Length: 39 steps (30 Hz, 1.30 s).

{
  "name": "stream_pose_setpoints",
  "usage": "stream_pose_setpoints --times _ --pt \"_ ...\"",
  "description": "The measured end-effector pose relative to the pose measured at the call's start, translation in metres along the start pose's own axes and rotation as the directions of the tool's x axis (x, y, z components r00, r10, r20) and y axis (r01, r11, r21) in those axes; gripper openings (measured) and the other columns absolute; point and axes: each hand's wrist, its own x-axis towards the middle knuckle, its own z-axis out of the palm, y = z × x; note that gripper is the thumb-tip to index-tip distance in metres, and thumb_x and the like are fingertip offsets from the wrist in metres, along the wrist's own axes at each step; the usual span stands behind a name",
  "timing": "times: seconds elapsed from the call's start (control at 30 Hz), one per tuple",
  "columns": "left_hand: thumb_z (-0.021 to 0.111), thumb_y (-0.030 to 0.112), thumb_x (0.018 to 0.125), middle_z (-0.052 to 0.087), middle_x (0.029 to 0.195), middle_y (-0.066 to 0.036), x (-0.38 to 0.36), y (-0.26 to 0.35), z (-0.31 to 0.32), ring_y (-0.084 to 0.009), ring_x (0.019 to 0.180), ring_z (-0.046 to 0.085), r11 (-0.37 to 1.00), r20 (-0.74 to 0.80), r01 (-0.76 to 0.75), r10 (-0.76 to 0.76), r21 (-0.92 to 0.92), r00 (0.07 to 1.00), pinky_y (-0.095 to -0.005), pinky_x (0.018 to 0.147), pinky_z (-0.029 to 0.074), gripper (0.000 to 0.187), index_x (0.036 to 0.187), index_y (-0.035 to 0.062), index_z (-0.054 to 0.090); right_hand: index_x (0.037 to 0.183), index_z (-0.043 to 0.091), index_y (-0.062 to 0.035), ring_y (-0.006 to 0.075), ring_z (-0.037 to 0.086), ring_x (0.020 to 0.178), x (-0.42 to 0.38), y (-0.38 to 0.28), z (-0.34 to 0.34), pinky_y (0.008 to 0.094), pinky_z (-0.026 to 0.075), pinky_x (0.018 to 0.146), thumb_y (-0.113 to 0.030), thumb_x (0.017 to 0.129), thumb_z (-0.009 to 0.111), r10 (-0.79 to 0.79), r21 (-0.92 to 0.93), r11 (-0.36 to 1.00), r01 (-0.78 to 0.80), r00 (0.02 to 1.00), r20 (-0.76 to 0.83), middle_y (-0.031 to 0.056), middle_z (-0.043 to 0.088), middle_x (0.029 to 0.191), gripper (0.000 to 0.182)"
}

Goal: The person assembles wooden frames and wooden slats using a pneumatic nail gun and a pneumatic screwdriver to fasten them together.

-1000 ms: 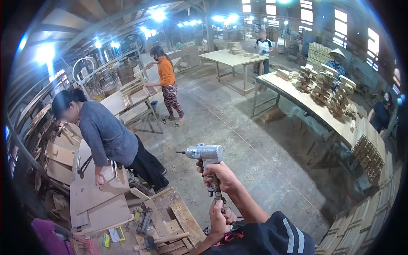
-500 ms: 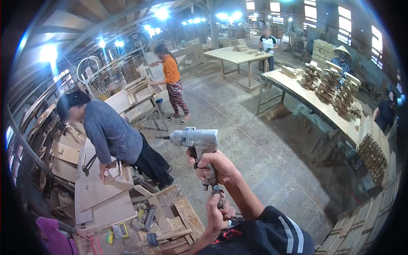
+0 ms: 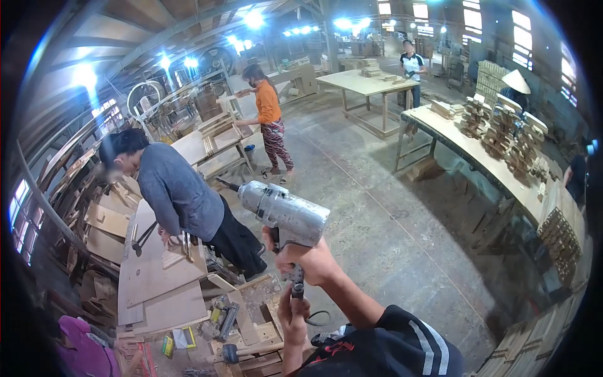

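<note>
A silver pneumatic impact driver [image 3: 286, 210] is held up in front of me, its dark bit [image 3: 227, 185] pointing up and to the left. My right hand [image 3: 309, 259] is wrapped around its pistol grip. Just below the grip, my left hand [image 3: 293, 319] is closed on an air hose coupling [image 3: 297, 290] at the foot of the handle. A thin dark hose [image 3: 325, 314] loops out beside my left hand.
To the left, a person in grey [image 3: 179, 188] bends over plywood panels [image 3: 160, 267]. A mallet [image 3: 231, 353] lies on a wooden bench at the lower left, near a person in purple [image 3: 88, 349]. Stacked wood pieces [image 3: 524, 141] stand on a long table at right.
The driver has tilted, its bit rising and its rear end dropping, and it has come nearer. My left hand has shifted left and down with the coupling. The room has slid rightward in view.
</note>
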Motion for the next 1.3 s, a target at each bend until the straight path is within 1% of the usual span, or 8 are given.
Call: stream_pose_setpoints --times 0.33,0.47,0.7,0.9,1.13,1.2,1.27,1.3 --pt "0.059 0.031 0.096 0.049 0.071 0.004 -0.011 0.034 0.016 -0.0024 0.057 0.040 0.999 -0.012 -0.040 0.041 0.009 0.999 -0.0204 0.048 0.030 0.038 0.118 0.0013 0.053 0.109 0.054 0.0019 0.0101 0.046 0.053 -0.014 -0.013 0.015 0.0252 0.037 0.046 0.006 0.064 0.055 0.062 0.123 0.989 -0.084 0.984 0.170 0.0083 0.057 0.089 0.045" --pt "0.059 0.027 0.096 0.048 0.070 0.006 -0.016 0.039 0.018 -0.0015 0.057 0.039 1.000 -0.100 0.018 -0.019 -0.010 0.995 -0.0196 0.048 0.029 0.036 0.119 -0.0006 0.057 0.111 0.052 0.0028 0.0098 0.045 0.051 -0.010 -0.013 0.019 0.0253 0.039 0.046 0.004 0.062 0.056 0.063 0.011 0.998 -0.063 0.996 0.071 0.0085 0.056 0.088 0.049" --pt "0.057 0.022 0.096 0.043 0.063 0.007 -0.021 0.059 0.024 -0.0013 0.050 0.033 0.997 -0.216 0.057 -0.069 -0.060 0.974 -0.0202 0.045 0.024 0.037 0.124 -0.0015 0.058 0.112 0.048 0.0023 0.0101 0.037 0.037 0.005 0.006 0.028 0.0307 0.042 0.041 -0.003 0.062 0.052 0.006 0.139 0.990 -0.020 0.995 0.101 0.0089 0.051 0.084 0.050" --pt "0.054 0.024 0.096 0.034 0.053 0.007 -0.026 0.065 0.026 -0.0025 0.044 0.028 0.992 -0.379 -0.006 -0.043 -0.129 0.924 -0.0231 0.043 0.019 0.035 0.117 -0.0039 0.060 0.107 0.048 0.0022 0.0100 0.035 0.040 0.019 0.029 0.035 0.0292 0.040 0.043 0.001 0.064 0.048 0.163 0.277 0.931 -0.240 0.948 0.273 0.0078 0.053 0.086 0.043" --pt "0.050 0.025 0.098 0.033 0.053 0.006 -0.037 0.070 0.021 -0.0036 0.042 0.027 0.969 -0.574 -0.070 -0.083 -0.239 0.815 -0.0226 0.041 0.021 0.030 0.103 -0.0029 0.061 0.110 0.047 0.0017 0.0092 0.036 0.041 0.036 0.079 0.051 0.0303 0.043 0.044 0.000 0.066 0.050 0.310 0.377 0.762 -0.526 0.808 0.501 0.0069 0.053 0.090 0.043" --pt "0.049 0.023 0.097 0.036 0.052 0.005 -0.044 0.069 0.014 -0.0052 0.042 0.030 0.970 -0.576 -0.013 -0.132 -0.241 0.807 -0.0236 0.041 0.023 0.026 0.099 -0.0010 0.059 0.111 0.048 0.0013 0.0093 0.037 0.041 0.038 0.094 0.058 0.0302 0.045 0.045 -0.001 0.067 0.051 0.344 0.385 0.695 -0.607 0.752 0.563 0.0067 0.053 0.091 0.043" --pt "0.048 0.021 0.096 0.039 0.052 0.004 -0.051 0.063 0.006 -0.0075 0.042 0.033 0.986 -0.635 0.029 -0.129 -0.165 0.762 -0.0245 0.041 0.025 0.023 0.096 0.0003 0.058 0.115 0.048 0.0003 0.0111 0.046 0.050 0.042 0.115 0.059 0.0281 0.049 0.050 -0.003 0.073 0.053 0.308 0.367 0.598 -0.713 0.626 0.716 0.0061 0.054 0.093 0.043" --pt "0.048 0.021 0.096 0.039 0.052 0.004 -0.068 0.072 -0.006 -0.0075 0.042 0.033 0.992 -0.722 -0.007 -0.086 -0.125 0.687 -0.0245 0.041 0.025 0.023 0.096 0.0003 0.058 0.115 0.048 0.0003 0.0111 0.046 0.050 0.034 0.138 0.086 0.0281 0.049 0.050 -0.003 0.073 0.053 0.311 0.346 0.516 -0.783 0.548 0.777 0.0061 0.054 0.093 0.043"
